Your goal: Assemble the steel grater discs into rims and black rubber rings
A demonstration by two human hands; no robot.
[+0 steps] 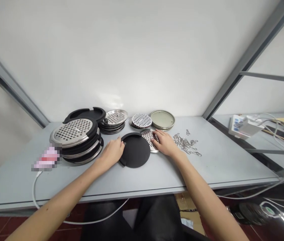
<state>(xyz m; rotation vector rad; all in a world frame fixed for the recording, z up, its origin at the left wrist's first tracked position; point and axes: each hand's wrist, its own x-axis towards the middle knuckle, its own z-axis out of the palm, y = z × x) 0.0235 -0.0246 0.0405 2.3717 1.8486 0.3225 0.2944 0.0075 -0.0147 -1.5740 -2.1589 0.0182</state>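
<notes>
Workbench point(197, 170) (perhaps a workshop's)

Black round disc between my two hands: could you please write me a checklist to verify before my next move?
1. Left hand at the edge of the black disc: ok.
2. Right hand on the perforated metal disc: ok.
3. Visible gap between these two discs: not ok, none shows.
4. Loose metal clips away from the black disc: ok, they lie beyond the right hand.
5. Underside of the black disc clean: cannot tell, it is hidden.
6. Tall left stack steady: cannot tell.
</notes>
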